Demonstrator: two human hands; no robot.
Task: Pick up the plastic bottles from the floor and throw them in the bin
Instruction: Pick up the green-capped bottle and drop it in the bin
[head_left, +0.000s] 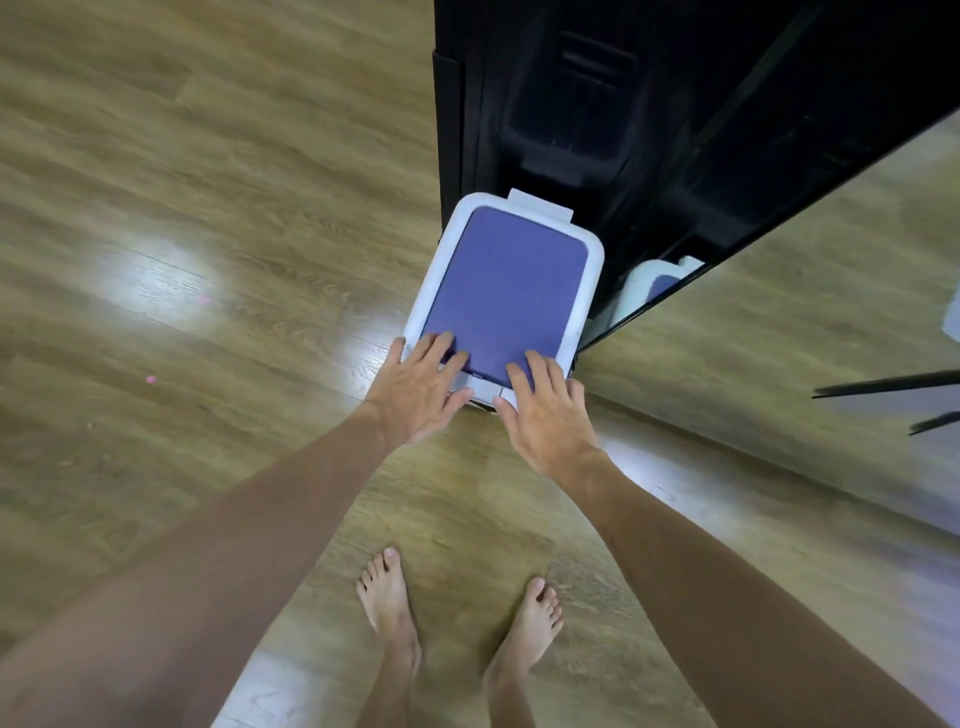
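— What are we standing on?

— A wood-grain plank floor (208, 218), smooth and glossy, with a bright patch of glare near its middle. Our bare feet (457, 629) are planted at its near edge. A dark, shiny cabinet (571, 104) rises at the far side, and a mirrored panel (779, 322) to the right reflects the planks.

— And the bin?

— The bin (506, 291) sits on the floor against the foot of that cabinet. It is a rounded rectangle: a pale grey plastic rim around a flat, matte purple lid, which is down.

— Our hands?

— Both lie flat on the lid's near edge. The left hand (421, 384) has its fingers straight and slightly spread; the right hand (543, 408) likewise, fingers apart, holding nothing.

— Any bottles?

— We see none on the floor around us.
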